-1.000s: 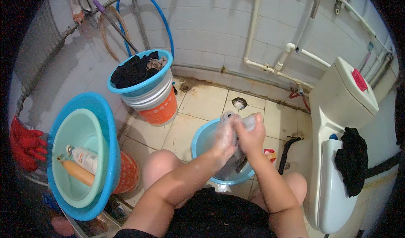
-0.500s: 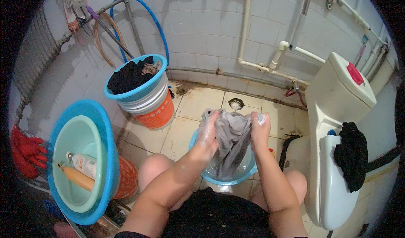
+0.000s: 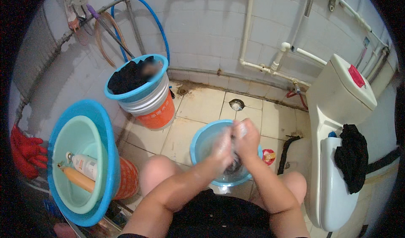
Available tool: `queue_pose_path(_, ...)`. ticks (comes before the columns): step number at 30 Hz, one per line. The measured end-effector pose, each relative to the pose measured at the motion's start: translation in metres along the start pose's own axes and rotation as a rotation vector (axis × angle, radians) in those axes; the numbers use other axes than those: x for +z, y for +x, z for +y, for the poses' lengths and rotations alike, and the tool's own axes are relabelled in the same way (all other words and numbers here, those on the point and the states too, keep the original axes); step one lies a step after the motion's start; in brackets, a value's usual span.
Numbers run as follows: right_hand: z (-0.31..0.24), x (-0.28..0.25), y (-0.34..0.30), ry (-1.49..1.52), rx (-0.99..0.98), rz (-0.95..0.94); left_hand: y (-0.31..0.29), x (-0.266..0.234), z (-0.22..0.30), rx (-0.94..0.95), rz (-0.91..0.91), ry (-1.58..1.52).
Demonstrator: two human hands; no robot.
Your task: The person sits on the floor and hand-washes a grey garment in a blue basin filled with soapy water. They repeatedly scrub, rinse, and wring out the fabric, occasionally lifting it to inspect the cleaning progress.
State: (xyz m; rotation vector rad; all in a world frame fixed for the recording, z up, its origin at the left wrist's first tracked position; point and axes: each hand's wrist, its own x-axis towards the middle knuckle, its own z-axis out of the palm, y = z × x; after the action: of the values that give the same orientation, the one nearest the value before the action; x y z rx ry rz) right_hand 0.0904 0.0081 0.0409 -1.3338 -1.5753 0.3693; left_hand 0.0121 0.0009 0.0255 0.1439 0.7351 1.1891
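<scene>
Over the blue basin (image 3: 201, 147) on the tiled floor, left hand (image 3: 222, 147) and right hand (image 3: 247, 137) are pressed together, both clenched on a wet grey cloth (image 3: 233, 167) bunched between them, low over the water. Motion blur hides the finger placement. Cloth likely soft, limp, water-heavy and slippery with suds; best taken as a gathered wad in full fists, not by an edge.

Single head-worn fisheye, close above, downward onto tiled floor (image 3: 198, 111)

Grey tiled wall (image 3: 202, 23) with white pipes (image 3: 247, 31); stained beige floor tiles (image 3: 202, 105); floor drain (image 3: 236, 104).
</scene>
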Motion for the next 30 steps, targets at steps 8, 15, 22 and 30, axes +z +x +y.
queue_pose_path(8, 0.011, -0.022, 0.03, 0.345, 0.193, -0.138, 0.0, -0.002, 0.041, 0.145, -0.327, 0.898)
queue_pose_path(15, 0.003, -0.028, 0.023, 0.48, 0.065, -0.368, -0.013, 0.0, 0.054, 0.498, -0.606, 1.287)
queue_pose_path(22, 0.021, -0.028, 0.025, 0.476, 0.142, -0.382, 0.009, 0.001, 0.04, 0.393, -0.44, 1.498)
queue_pose_path(30, 0.047, -0.025, -0.001, 0.327, 0.169, -0.548, -0.016, 0.014, 0.069, 0.471, -0.317, 1.119)
